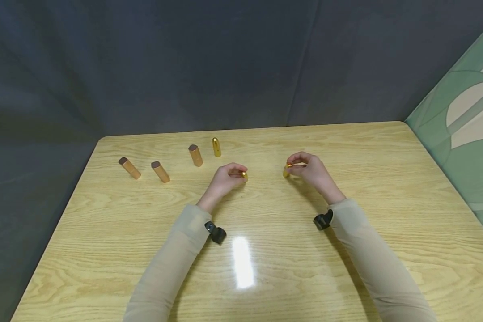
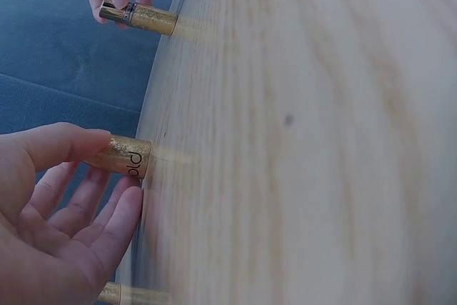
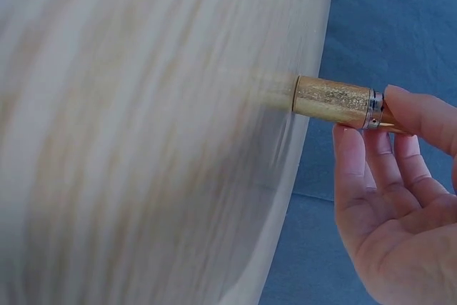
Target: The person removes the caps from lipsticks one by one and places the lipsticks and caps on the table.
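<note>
Black letters "old" (image 2: pixel 134 164) on gold tube (image 2: pixel 118 152) in left-hand fingers (image 2: pixel 120 225)

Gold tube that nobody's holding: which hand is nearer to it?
Left. The left hand is in front of the gold tube, slightly right; the right hand is well off to its right.

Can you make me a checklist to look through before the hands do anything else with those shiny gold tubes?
1. Left hand pinches the near-left gold tube: ok.
2. Right hand pinches the near-right gold tube: ok.
3. Third gold tube stands upright: ok.
4. Three copper-coloured tubes stand upright: ok.
5. Whole lettering shows on the left hand's tube: not ok, only part shows.
6. What's inside the tubes: cannot tell.
</note>
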